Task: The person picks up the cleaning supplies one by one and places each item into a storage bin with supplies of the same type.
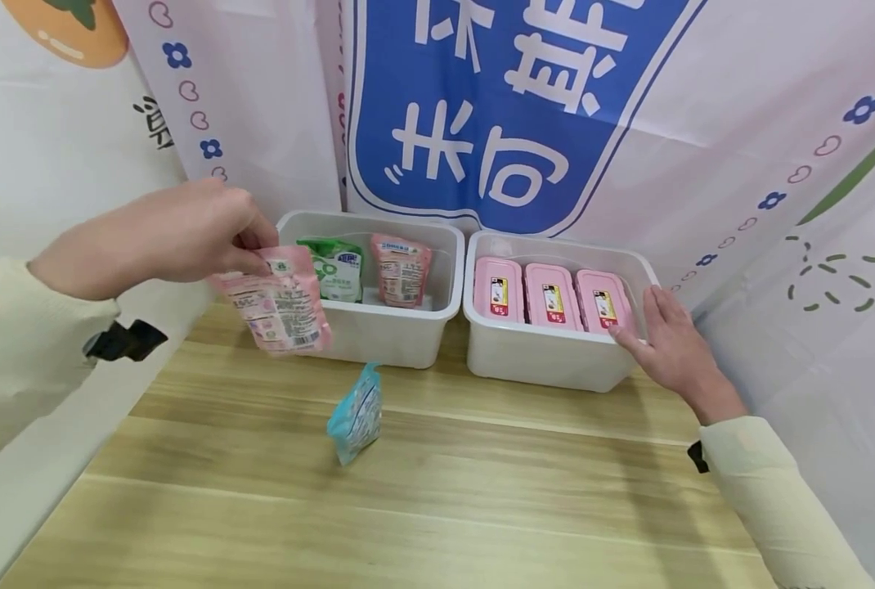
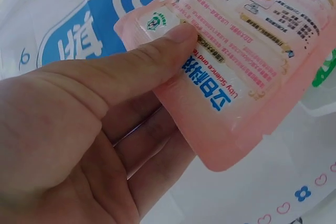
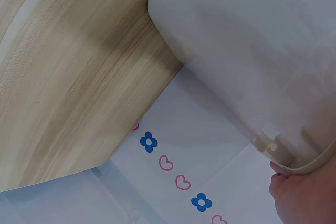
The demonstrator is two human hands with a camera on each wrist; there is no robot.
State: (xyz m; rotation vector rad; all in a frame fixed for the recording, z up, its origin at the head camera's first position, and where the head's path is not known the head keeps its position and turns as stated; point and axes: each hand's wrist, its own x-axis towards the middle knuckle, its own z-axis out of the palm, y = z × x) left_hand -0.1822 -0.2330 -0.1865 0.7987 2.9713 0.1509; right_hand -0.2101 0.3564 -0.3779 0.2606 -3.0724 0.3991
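My left hand [image 1: 187,237] pinches a pink printed pouch [image 1: 283,307] near its top corner, thumb in front and fingers behind. It hangs at the left end of the left white bin [image 1: 364,334], overlapping it in the head view. The left wrist view shows the pouch's printed label [image 2: 210,82] close up. In that bin stand a green-and-white pouch [image 1: 338,274] and another pink pouch [image 1: 402,274]. At the right bin [image 1: 548,360], my right hand [image 1: 669,348] rests on the right end of the rim with fingers extended. Three pink lidded boxes [image 1: 551,294] stand in this bin.
A small blue pouch [image 1: 358,415] stands on the wooden table [image 1: 482,491] in front of the left bin. Printed cloth [image 1: 275,106] hangs behind the bins and along both sides. The table's edge [image 3: 126,140] shows beside the right bin in the right wrist view.
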